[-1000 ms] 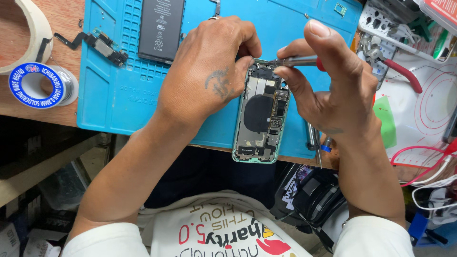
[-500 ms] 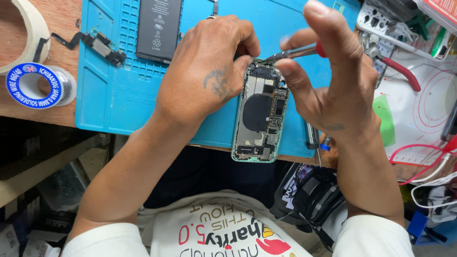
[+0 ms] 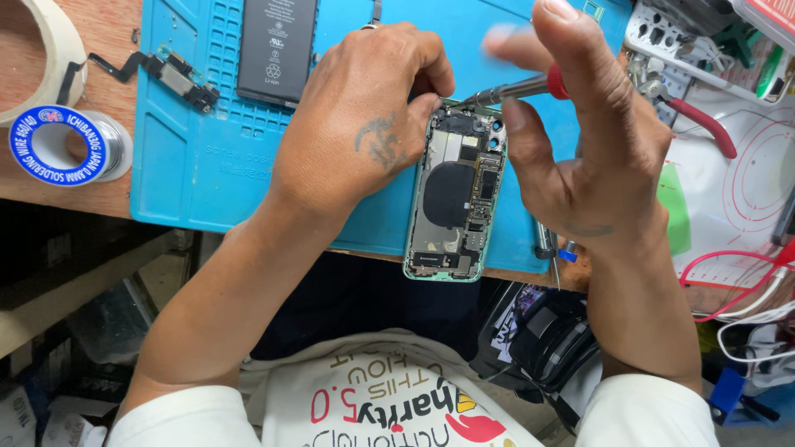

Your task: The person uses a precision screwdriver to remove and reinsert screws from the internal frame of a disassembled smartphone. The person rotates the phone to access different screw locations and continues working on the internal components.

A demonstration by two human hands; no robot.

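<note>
Under my left hand [image 3: 364,141] on the blue mat [image 3: 190,165], opened phone [image 3: 457,192] pinned by curled fingers at its top edge, my right hand [image 3: 588,141] pinching a screwdriver [image 3: 513,89], tip at the phone's top corner, battery [image 3: 277,50] beyond my left knuckles.

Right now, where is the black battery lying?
In the head view the black battery lies at the top of the blue mat, left of the left hand, beside the small flex part.

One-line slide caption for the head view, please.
Left hand steadies an opened phone on a blue mat while right hand works a screwdriver at its top.
</note>
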